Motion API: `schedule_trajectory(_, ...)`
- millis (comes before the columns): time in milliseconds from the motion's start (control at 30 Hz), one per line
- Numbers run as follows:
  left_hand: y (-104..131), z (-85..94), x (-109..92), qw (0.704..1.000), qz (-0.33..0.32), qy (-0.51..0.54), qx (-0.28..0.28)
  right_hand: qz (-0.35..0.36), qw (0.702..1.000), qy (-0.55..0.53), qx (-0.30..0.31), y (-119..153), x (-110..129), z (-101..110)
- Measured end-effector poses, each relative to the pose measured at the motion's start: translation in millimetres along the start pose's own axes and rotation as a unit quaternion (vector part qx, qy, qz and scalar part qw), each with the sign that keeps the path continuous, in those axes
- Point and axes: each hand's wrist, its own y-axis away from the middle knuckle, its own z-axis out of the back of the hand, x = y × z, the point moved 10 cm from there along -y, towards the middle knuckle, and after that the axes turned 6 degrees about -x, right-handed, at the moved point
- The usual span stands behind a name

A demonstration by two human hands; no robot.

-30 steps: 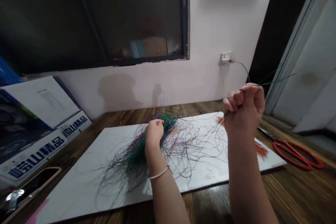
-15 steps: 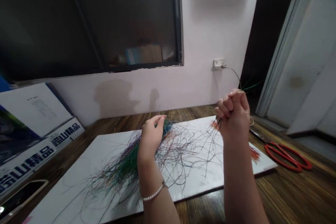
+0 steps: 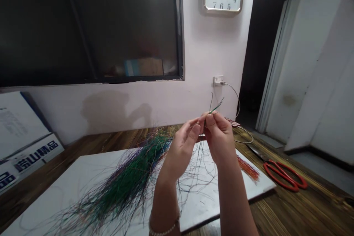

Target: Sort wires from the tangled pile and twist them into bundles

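In the head view, the only one, both hands came together at centre stage, raised above the far part of a white board (image 3: 96, 160) on a wooden table (image 3: 290, 214). And there was the pinch! The right hand (image 3: 221, 136) had thumb and fingers closed on a few green strands (image 3: 217, 106), short ends poking up past the fingertips against the wall. The left hand (image 3: 181, 147) was right alongside, fingertips meeting the right's, thumb close to its fingers; whether it gripped any strand itself, you couldn't tell. Thin dark lengths hung below the pair.

The step in hand looked like fine fingertip work on that little bunch, perhaps evening or parting it. The next move seemed to call for a firm right pinch and a small, precise action from the left, with the trailing lengths kept from snagging.

Down on the board, to the left, sprawled the big green pile (image 3: 129, 177), purple and blue at its edges, loose wisps everywhere. Out on the right, an orange bundle (image 3: 249, 169) lay beyond the forearm, and red-handled scissors (image 3: 269, 162) rested on the wood near the board's edge, untouched.
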Motion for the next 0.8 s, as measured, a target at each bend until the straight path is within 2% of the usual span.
schedule_trajectory(167, -1.5, 9.0, -2.3, 0.999, -0.008, -0.029, -0.038, 0.033, 0.992, 0.121, -0.007, -2.0, 7.3, 10.2)
schedule_trajectory(300, -3.3, 14.6, 1.3, 0.997, -0.016, -0.051, -0.062, 0.04, 0.991, 0.121, 0.029, -1.2, 6.8, 1.9)
schedule_trajectory(500, -5.5, 33.4, 4.2, 0.988, -0.037, 0.024, -0.151, 0.032, 0.991, 0.118, 0.055, 3.9, 4.4, -15.9)
schedule_trajectory(633, -3.5, 46.9, -1.2, 0.975, -0.06, 0.023, -0.214, 0.02, 0.994, 0.106, 0.034, 4.2, 1.9, -16.7)
schedule_trajectory(800, -3.6, 53.0, 0.6, 0.972, -0.045, 0.004, -0.229, -0.019, 0.998, 0.049, -0.021, 2.0, -6.6, -7.0)
